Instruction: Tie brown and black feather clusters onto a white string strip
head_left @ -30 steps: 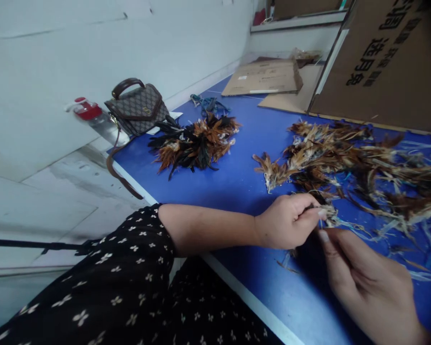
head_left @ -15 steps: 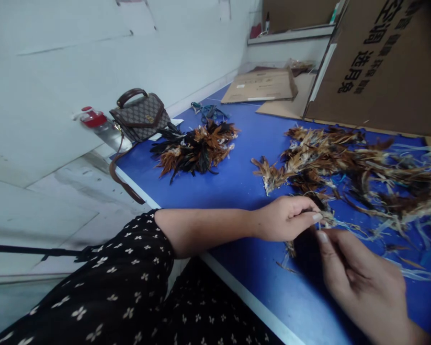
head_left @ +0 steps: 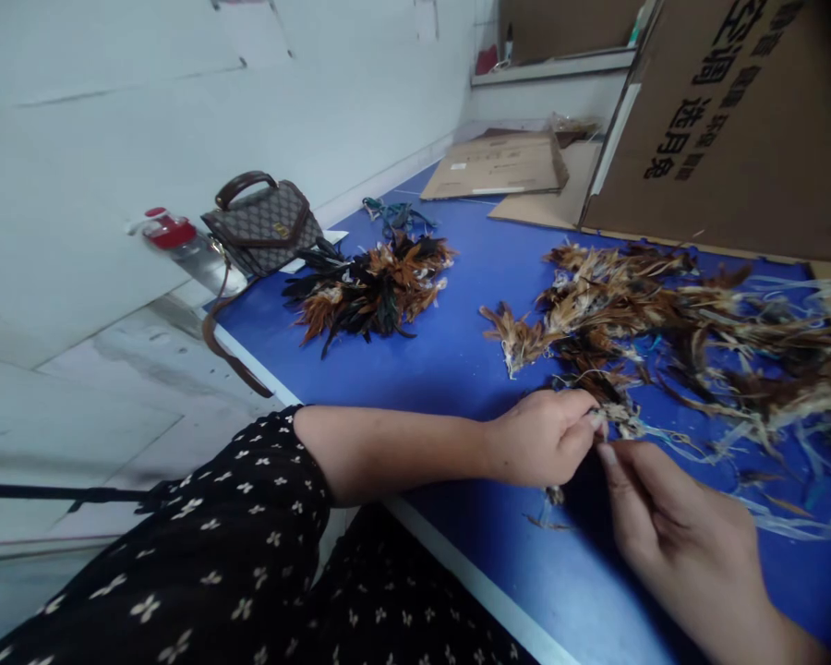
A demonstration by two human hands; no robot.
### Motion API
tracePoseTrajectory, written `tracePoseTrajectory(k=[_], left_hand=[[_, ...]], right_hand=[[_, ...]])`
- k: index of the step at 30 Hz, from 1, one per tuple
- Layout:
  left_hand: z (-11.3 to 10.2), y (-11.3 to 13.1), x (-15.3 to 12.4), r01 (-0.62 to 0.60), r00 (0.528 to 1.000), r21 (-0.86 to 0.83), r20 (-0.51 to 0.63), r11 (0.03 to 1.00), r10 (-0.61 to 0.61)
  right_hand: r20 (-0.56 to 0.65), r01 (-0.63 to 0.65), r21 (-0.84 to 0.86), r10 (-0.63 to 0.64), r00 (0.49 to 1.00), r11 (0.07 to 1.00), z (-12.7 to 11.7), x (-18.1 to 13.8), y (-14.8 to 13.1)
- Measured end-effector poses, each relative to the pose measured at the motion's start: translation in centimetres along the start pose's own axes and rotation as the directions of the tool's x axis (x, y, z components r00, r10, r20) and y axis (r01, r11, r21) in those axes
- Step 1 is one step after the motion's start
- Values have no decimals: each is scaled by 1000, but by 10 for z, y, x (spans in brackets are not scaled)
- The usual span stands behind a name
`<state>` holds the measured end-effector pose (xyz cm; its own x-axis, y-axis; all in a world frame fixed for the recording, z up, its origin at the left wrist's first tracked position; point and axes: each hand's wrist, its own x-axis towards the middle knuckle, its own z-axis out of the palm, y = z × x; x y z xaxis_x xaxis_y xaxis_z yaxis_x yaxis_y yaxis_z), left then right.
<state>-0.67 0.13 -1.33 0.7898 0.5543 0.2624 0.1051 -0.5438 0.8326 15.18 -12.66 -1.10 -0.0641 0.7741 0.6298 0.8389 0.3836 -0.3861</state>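
My left hand (head_left: pixel 544 436) rests on the blue table (head_left: pixel 457 369), fingers pinched on a small tuft of brown feathers (head_left: pixel 616 416) at the near end of a long strung feather strand (head_left: pixel 679 323). My right hand (head_left: pixel 671 531) is just below it, thumb and forefinger closed on the same tuft and its pale string. A dark bundle of feathers hangs under the two hands, partly hidden. A separate heap of black and orange feathers (head_left: pixel 370 291) lies farther left on the table.
A patterned handbag (head_left: pixel 263 223) and a red-capped bottle (head_left: pixel 180 242) stand at the table's left end. Flat cardboard (head_left: pixel 495 164) lies at the back and a large printed carton (head_left: pixel 734 129) stands behind the strand. The table's white front edge (head_left: pixel 457 573) runs below my hands.
Both hands have shifted slightly left and closer together on the tuft. The view has turned a little; nothing else on the table has moved.
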Motion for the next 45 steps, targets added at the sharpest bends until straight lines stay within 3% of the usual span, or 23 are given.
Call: tracePoseTrajectory(k=[5,9,12,15,17,20,22,25,27,29,31,33,34,35,37,39,41,43,45], left_hand=[[2,1,0,26,999,46,-20,999,-25],[-1,0,3,-69,988,310,153,948,22],[-5,0,6,-239,910,387,409,890,67],[-11,2,10,-357,804,166,556,919,212],[-15,6,10,-336,809,-45,497,941,313],[-18,13,6,-260,913,-174,277,950,300],[-16,15,3,-212,965,-130,132,969,228],[-9,14,1,-120,993,-3,2,993,120],[-6,11,2,-71,997,143,36,987,66],[-6,9,5,-92,981,297,192,951,35],[-10,10,8,-201,909,299,411,933,64],[-16,13,9,-283,818,98,545,954,186],[-19,16,9,-274,804,-26,543,961,244],[-21,18,8,-230,827,-126,497,965,263],[-21,20,6,-109,926,-209,333,972,176],[-16,20,3,-41,985,-130,159,991,61],[-8,17,1,-39,997,66,65,997,35],[-2,13,2,-75,992,288,121,955,42],[-2,11,4,-174,950,393,309,903,49]], right_hand=[[68,41,-1,-40,997,999,2,-1,1],[151,148,-5,-146,978,989,-10,4,8],[190,227,-11,-221,957,974,-24,10,17],[248,71,121,-99,964,990,-36,15,25],[300,-132,224,61,952,965,-39,17,27],[283,-332,279,253,925,901,-35,19,23],[226,-319,280,261,939,906,-29,18,16],[164,-138,230,101,981,963,-20,13,10],[153,3,172,-29,988,985,-19,9,11],[139,106,109,-121,983,988,-22,7,17],[142,132,78,-143,980,988,-28,6,24],[159,56,116,-74,984,992,-32,8,28],[177,-5,153,-23,984,988,-33,10,29],[192,-62,185,26,981,981,-33,11,28],[192,-127,218,85,978,968,-30,13,24],[170,-120,211,85,982,970,-25,13,20],[158,-88,201,56,986,976,-22,12,17],[165,-49,181,19,986,982,-23,11,18],[173,-17,162,-12,985,987,-27,11,21]])
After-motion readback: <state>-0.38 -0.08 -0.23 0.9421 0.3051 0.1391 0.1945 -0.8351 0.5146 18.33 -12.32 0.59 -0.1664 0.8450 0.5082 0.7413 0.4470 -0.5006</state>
